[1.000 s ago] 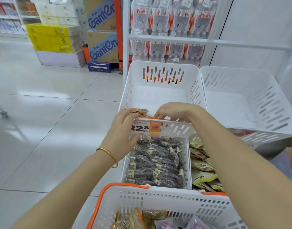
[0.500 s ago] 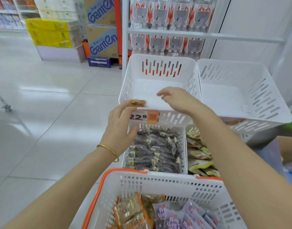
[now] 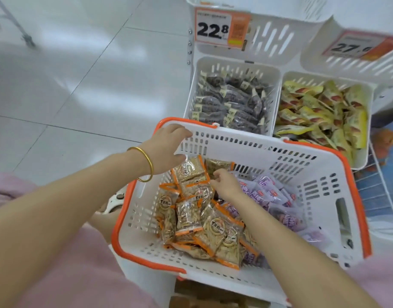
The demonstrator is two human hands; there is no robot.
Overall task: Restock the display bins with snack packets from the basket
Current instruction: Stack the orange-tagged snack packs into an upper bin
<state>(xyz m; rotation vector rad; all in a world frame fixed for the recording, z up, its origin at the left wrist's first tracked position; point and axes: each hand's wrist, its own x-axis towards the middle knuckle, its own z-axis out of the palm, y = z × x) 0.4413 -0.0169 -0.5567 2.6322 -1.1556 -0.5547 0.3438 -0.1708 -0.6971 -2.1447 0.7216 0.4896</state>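
A white basket with an orange rim (image 3: 269, 150) sits right below me. Orange-edged snack packets (image 3: 191, 214) fill its left half and purple packets (image 3: 273, 194) its right half. My left hand (image 3: 169, 147), with a gold bangle on the wrist, grips the basket's far left corner, fingers over the rim and thumb inside. My right hand (image 3: 226, 185) is down in the basket, its curled fingers pinching the top edge of an orange-edged packet (image 3: 197, 190). Beyond the basket, one display bin (image 3: 235, 63) holds dark packets and another (image 3: 364, 156) holds yellow ones.
Two upper white bins carry price tags reading 22.8 (image 3: 222, 27) and 27.9 (image 3: 358, 47). Glossy tiled floor (image 3: 68, 74) lies to the left. A white shoe (image 3: 115, 201) shows beside the basket. A wire rack (image 3: 373, 181) stands at the right.
My view has dropped from the upper bins to the basket. Both hands left the upper bin's front edge; the left now holds the basket corner and the right reaches among the packets.
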